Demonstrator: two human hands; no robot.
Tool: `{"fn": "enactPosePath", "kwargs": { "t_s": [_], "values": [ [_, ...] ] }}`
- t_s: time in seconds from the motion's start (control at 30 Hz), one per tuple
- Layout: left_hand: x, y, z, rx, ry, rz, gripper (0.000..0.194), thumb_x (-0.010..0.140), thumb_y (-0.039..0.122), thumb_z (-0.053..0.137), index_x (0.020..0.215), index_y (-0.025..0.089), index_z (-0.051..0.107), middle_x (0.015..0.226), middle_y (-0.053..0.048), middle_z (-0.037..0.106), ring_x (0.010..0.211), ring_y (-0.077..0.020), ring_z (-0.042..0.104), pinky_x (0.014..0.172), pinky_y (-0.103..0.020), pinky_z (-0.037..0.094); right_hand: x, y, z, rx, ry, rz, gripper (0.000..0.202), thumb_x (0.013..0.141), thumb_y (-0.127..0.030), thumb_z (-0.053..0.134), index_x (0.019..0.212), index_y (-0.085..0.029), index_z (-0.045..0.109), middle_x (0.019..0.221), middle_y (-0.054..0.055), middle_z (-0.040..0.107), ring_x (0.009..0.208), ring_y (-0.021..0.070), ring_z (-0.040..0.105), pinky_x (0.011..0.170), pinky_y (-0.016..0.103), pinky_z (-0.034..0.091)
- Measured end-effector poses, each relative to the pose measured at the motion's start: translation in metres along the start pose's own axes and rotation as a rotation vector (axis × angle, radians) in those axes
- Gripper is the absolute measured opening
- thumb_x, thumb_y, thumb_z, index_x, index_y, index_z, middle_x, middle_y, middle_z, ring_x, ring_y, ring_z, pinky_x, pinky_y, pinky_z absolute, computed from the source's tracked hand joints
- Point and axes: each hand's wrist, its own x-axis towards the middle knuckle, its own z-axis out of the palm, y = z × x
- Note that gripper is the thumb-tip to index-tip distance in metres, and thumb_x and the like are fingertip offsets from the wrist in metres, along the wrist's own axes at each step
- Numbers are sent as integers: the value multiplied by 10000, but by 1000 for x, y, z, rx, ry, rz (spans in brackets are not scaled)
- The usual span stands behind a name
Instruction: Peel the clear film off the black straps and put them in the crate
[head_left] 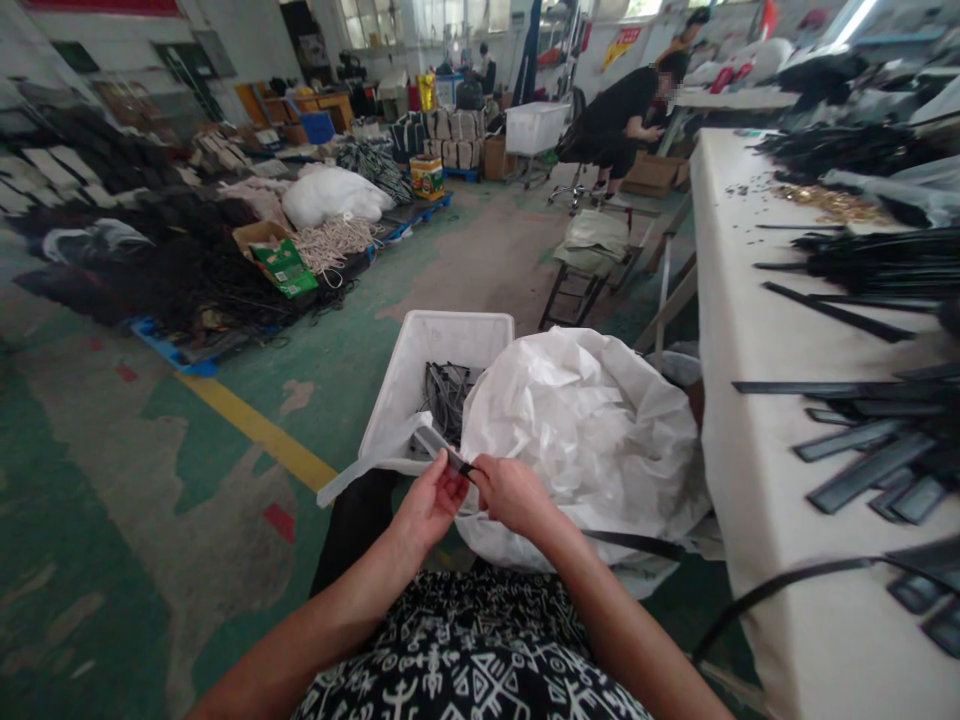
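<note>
Our one head-worn view, looking forward and down, close over our lap, factory floor stretching away beyond

A white bin [420,380] and a bulging white sack [592,430] crowd the space just ahead. The table [757,330] walls off the right. Bare green floor [97,520] lies open to the left.

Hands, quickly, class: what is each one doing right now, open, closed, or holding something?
Left hand: closed, pinching the dark strap in its clear plastic sleeve.
Right hand: closed, pinching the same strap at its near end.
</note>
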Motion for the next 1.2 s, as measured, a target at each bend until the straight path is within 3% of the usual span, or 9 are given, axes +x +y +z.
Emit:
{"fn": "enactPosePath", "kwargs": {
  "t_s": [0.17,0.3,0.37,0.43,0.53,0.63,0.7,0.9,1.2],
  "values": [
    [-10,33,24,-66,19,136,127,883,173,558,818,145,663,723,-24,703,652,-114,672,654,-232,542,-14,-2,-12,-29,68,-4,323,963,-363,370,854,-198,626,749,47,704,628,142,636,568,224,345],
    [-24,57,59,-24,-155,461,61,842,172,618,835,162,678,740,-15,705,712,-127,680,763,-258,537,-21,-13,-22,-1,157,-3,310,970,-370,350,926,-200,606,747,43,704,682,162,652,584,223,357],
    [-16,56,64,10,-175,483,46,828,163,634,826,169,679,733,-6,704,695,-121,678,750,-245,534,-19,-15,-23,49,145,-33,314,974,-363,337,917,-199,599,729,29,701,663,147,648,580,215,359],
    [1,47,54,50,-75,327,86,844,152,609,785,156,672,684,-4,694,615,-98,660,641,-196,519,-16,-14,-20,11,110,-35,319,967,-354,350,870,-194,609,705,35,695,652,152,646,566,223,349],
    [28,23,22,95,58,87,143,857,134,583,736,115,655,628,-31,676,515,-95,627,502,-175,476,-14,-9,-14,-99,27,-37,300,939,-356,408,849,-186,639,726,66,699,674,181,653,558,244,339],
    [38,5,-9,87,89,23,129,832,138,618,709,107,639,608,-42,663,487,-104,615,460,-177,464,-14,-3,-10,-94,-11,-49,276,933,-356,429,1034,-207,638,802,70,717,728,190,666,592,249,365],
    [37,3,-19,63,113,9,131,825,151,633,700,115,628,593,-28,652,472,-97,602,459,-179,470,-16,-1,-10,-103,12,-37,315,931,-346,434,1178,-223,587,870,80,725,799,207,675,634,259,385],
    [26,15,-16,-36,110,23,117,851,194,611,754,133,635,635,-9,671,540,-95,634,520,-195,508,-19,-2,-11,-69,18,-42,390,920,-326,442,1290,-222,511,858,75,728,793,203,671,650,257,387],
    [15,11,-14,-102,94,-11,105,867,182,589,809,117,649,650,-23,691,550,-109,653,509,-199,524,-30,-12,-17,-104,47,-102,383,904,-286,440,1274,-257,535,834,62,725,757,202,670,632,251,370]
  ]
}}
